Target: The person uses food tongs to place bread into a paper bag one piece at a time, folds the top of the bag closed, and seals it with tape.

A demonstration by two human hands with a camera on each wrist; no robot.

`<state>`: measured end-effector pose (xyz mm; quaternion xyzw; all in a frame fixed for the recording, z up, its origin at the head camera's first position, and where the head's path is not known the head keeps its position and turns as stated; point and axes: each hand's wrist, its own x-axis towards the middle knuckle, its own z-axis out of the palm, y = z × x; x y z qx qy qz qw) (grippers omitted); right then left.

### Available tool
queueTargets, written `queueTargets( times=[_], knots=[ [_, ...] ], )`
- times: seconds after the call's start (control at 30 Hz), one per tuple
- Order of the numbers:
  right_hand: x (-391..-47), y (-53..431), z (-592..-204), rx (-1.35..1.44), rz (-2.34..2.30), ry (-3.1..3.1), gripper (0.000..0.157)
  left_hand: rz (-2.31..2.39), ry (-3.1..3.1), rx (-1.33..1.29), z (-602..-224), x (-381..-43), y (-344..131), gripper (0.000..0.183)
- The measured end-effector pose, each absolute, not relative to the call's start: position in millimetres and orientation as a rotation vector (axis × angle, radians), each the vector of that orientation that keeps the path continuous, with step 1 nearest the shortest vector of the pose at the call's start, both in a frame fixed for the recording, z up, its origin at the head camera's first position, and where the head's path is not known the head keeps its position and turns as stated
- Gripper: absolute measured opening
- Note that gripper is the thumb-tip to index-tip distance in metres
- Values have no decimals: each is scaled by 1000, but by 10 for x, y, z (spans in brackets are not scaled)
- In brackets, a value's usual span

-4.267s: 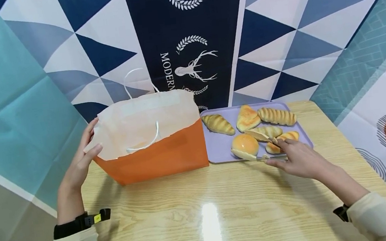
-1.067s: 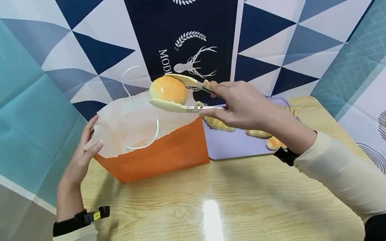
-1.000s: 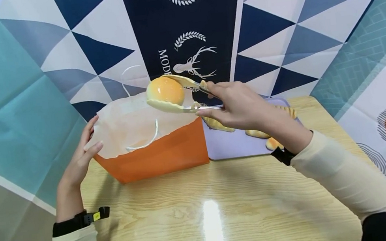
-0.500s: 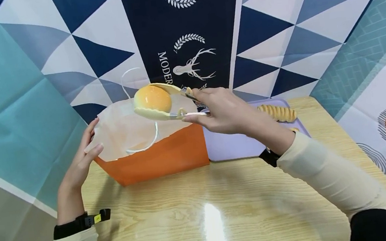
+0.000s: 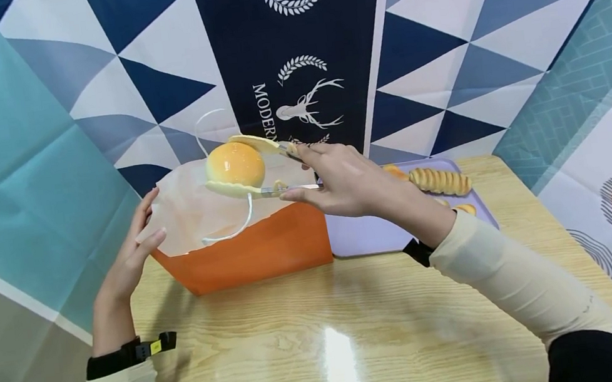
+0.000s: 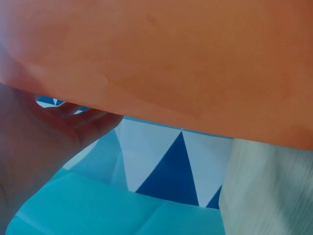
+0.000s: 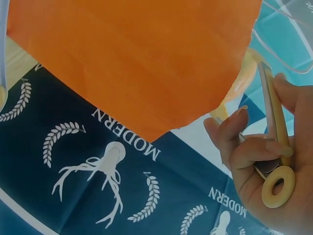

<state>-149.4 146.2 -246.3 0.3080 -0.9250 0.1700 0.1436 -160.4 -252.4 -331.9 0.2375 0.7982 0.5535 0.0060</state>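
My right hand [image 5: 347, 180] grips a pair of tongs [image 5: 261, 142] with cream scalloped ends and, in the right wrist view, a yellow ring at the handle end. Between those ends sits a round, glossy orange-yellow bun [image 5: 236, 166], over the mouth of an orange paper bag [image 5: 256, 253]. The bag stands with its white inside showing and two white cord handles up. At its left rim my left hand [image 5: 124, 262] holds the edge, thumb at the front corner and fingers round the side. In the right wrist view the bag [image 7: 146, 58] partly hides the bun.
Right of the bag, a lilac tray [image 5: 362, 235] holds several breads, among them a ridged roll [image 5: 441, 182]; my right forearm covers part of it. A patterned backdrop [image 5: 290, 48] rises behind the wooden table [image 5: 256, 348].
The tongs have lifted the bun from the tray and carried it left over the bag, lowering slightly of late. My left hand has stayed at the bag's left rim.
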Motion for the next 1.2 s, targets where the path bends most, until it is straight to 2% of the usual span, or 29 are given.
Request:
queueTargets(
  times=[0.67,0.93,1.2],
  knots=[
    [-1425,1579,-2370,808,478,-2687,96,1765,2484,762,-3339,-1603,-2509,66],
    [-1397,1768,-2386,749,525,-2679,86,1789,2470,769,-3358,-1595,-2515,66],
    [-1431,2050,-2461,691,511,-2634,59,1817,2440,778,-3342,-1587,-2515,66]
  ],
)
